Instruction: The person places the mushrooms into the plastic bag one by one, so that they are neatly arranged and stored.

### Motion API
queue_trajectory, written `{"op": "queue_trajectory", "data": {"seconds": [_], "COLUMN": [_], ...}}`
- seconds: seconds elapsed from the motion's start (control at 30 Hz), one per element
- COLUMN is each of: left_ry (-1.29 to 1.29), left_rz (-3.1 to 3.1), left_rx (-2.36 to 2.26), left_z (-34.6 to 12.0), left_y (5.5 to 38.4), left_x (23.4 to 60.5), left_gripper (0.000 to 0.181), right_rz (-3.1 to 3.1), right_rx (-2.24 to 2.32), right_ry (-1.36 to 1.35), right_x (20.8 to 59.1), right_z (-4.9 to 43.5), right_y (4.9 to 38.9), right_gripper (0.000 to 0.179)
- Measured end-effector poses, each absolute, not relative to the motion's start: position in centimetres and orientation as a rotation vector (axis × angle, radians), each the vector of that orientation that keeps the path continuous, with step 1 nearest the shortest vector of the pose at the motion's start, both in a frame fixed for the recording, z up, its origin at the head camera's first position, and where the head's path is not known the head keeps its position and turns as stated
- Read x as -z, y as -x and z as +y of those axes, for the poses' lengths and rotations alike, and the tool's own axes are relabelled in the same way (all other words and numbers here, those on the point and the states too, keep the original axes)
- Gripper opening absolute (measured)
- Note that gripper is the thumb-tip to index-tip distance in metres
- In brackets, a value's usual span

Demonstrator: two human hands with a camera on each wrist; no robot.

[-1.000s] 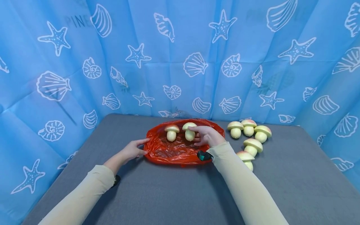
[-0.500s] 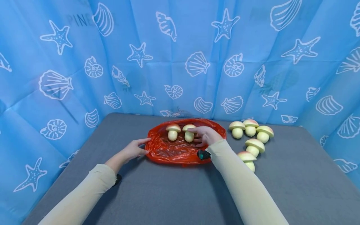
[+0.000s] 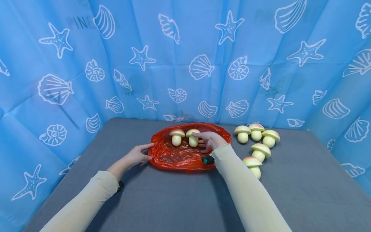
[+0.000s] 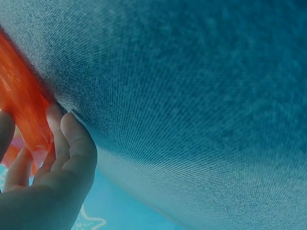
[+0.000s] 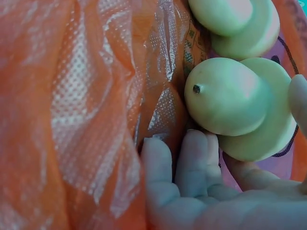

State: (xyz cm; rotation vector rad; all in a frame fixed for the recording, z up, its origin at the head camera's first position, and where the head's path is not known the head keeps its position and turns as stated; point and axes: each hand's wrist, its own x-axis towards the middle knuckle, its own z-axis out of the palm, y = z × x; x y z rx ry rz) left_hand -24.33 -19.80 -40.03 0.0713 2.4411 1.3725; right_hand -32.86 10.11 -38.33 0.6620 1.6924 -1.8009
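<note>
A red plastic bag (image 3: 179, 161) lies with its mouth spread wide on the grey table. My left hand (image 3: 137, 156) holds the bag's left edge; in the left wrist view the thumb and fingers (image 4: 76, 139) sit either side of the red film. Inside the bag, my right hand (image 3: 211, 141) grips a pale yellow toy mushroom (image 3: 193, 141), thumb at its cap and a finger under the cap's edge. Its stem end, with a small dark spot, faces the right wrist camera. Just left of it stands a second toy mushroom (image 3: 176, 140), also in the bag.
To the right of the bag, several more toy mushrooms (image 3: 269, 139) stand in a curved row on the grey tablecloth (image 3: 162, 199). The nearest of these mushrooms (image 3: 252, 162) is partly hidden by my right sleeve (image 3: 246, 187). A blue curtain (image 3: 185, 77) with white shells hangs behind.
My right hand has brought its mushroom slightly left and lower, close beside the other one in the bag. My left hand stays at the bag's left edge.
</note>
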Motion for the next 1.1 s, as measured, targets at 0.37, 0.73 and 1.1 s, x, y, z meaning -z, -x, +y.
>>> {"op": "queue_trajectory", "data": {"seconds": [0.37,0.73,1.1], "left_ry": [-0.065,-0.072,-0.074], "left_rz": [2.455,2.45,2.446], "left_rx": [-1.367,-1.362,-1.358], "left_z": [-19.67,-19.83,-19.79], "left_y": [24.41,24.45,24.46], "left_x": [39.99,40.0,40.1], "left_gripper": [0.061,0.061,0.061], "right_rz": [1.76,1.788,1.669], "right_rx": [1.769,1.746,1.814], "right_ry": [-0.635,-0.612,-0.644], "right_x": [38.28,38.12,37.98], "right_z": [10.26,10.13,10.72], "right_y": [32.68,32.37,32.65], "right_gripper": [0.067,0.072,0.073]}}
